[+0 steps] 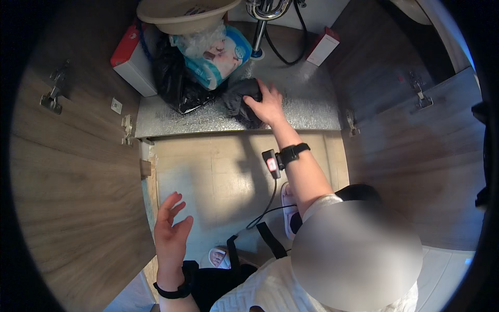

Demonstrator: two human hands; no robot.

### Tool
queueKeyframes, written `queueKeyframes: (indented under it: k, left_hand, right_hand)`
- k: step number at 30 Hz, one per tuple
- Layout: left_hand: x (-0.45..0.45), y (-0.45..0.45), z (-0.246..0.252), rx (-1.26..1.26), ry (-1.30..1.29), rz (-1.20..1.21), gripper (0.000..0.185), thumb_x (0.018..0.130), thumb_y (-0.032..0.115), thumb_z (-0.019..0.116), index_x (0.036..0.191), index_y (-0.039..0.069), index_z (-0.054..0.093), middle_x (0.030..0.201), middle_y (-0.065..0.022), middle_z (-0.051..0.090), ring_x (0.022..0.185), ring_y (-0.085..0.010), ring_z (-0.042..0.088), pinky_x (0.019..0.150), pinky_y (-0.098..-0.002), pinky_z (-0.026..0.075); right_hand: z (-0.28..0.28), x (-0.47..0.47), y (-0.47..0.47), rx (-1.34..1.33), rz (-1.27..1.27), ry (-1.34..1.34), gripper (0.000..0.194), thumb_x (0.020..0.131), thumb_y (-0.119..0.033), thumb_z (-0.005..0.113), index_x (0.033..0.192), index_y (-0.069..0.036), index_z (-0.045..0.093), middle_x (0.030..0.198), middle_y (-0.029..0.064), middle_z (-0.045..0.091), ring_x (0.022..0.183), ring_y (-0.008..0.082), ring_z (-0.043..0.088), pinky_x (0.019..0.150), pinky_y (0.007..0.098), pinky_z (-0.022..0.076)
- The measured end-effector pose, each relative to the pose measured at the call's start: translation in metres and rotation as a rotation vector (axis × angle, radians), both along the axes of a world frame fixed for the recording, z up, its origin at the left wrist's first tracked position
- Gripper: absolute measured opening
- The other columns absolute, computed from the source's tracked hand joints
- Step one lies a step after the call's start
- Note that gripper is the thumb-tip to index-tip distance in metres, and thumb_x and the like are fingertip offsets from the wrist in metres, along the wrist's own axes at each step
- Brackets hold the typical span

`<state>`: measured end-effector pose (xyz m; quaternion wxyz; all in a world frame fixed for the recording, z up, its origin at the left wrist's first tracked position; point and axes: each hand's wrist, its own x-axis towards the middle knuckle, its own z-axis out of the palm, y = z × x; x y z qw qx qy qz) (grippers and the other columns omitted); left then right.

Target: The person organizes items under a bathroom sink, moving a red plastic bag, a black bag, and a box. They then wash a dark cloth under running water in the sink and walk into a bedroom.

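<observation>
My right hand (266, 104) reaches into the cabinet and grasps a dark grey, soft bundle (239, 95), thumb and fingers around its right side. Whether the bundle is cloth or plastic I cannot tell. It sits near the front edge of the silvery foil-lined cabinet floor (308, 103). Just left of it are a black plastic bag (171, 80) and a blue-and-white printed package (222, 58) that leans on the bag. My left hand (171, 230) is raised outside the cabinet by the left door, fingers apart and holding nothing.
A cream basin (183, 17) sits above the package. Beside it stands a red-and-white box (134, 64); a smaller box (322, 46) is at the back right. A chrome drain pipe (259, 35) and black hose (278, 56) come down behind. Wooden doors (78, 167) flank both sides.
</observation>
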<state>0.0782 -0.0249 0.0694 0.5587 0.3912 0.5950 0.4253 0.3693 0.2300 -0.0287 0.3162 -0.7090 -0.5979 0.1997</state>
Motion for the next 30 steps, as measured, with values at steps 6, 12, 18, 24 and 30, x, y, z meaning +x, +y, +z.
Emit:
queueKeyframes:
  k: [6,12,18,24,30]
  left_hand:
    - [0.01,0.004,-0.012,-0.115,0.284,-0.193,0.052,0.084,0.004,0.069,0.133,0.007,0.053,0.131,-0.0103,0.056,0.121,-0.0233,0.054,0.09,-0.0357,0.05]
    - [0.011,0.011,-0.028,-0.203,0.309,-0.277,0.046,0.084,0.005,0.07,0.128,0.007,0.057,0.123,-0.01,0.061,0.116,-0.0218,0.058,0.09,-0.0352,0.05]
    - [0.005,0.01,-0.045,-0.257,0.318,-0.291,0.045,0.084,0.005,0.07,0.127,0.006,0.058,0.119,-0.0103,0.063,0.113,-0.0218,0.06,0.089,-0.0349,0.05]
    - [-0.005,0.012,-0.045,-0.229,0.389,-0.3,0.045,0.084,0.006,0.07,0.127,0.005,0.058,0.119,-0.0124,0.064,0.114,-0.0235,0.06,0.088,-0.0361,0.051]
    - [0.001,0.017,-0.018,-0.185,0.361,-0.38,0.045,0.084,0.006,0.07,0.127,0.005,0.058,0.119,-0.0127,0.063,0.113,-0.0248,0.06,0.089,-0.0371,0.05]
  right_hand:
    - [-0.061,0.004,0.019,0.054,0.396,-0.639,0.071,0.083,-0.044,0.065,0.147,-0.035,0.037,0.161,0.0137,0.011,0.145,0.0484,0.006,0.104,0.0729,0.0255]
    - [-0.072,0.064,0.108,-0.095,0.203,-0.746,0.058,0.089,-0.023,0.057,0.144,-0.032,0.043,0.161,0.007,0.017,0.141,0.0403,0.027,0.109,0.0552,0.0339]
    - [-0.053,0.141,0.112,-0.215,-0.067,-0.921,0.058,0.089,-0.038,0.057,0.145,-0.03,0.041,0.16,0.0084,0.02,0.141,0.0396,0.027,0.108,0.0563,0.0353]
    - [-0.089,0.181,0.061,-0.036,-0.324,-0.672,0.058,0.082,-0.036,0.067,0.136,-0.023,0.049,0.136,0.02,0.044,0.124,0.0423,0.043,0.098,0.0524,0.044]
    - [-0.105,0.217,0.028,0.214,-0.397,-0.479,0.051,0.081,-0.038,0.071,0.124,-0.014,0.061,0.129,0.0259,0.046,0.116,0.0436,0.046,0.099,0.0478,0.0406]
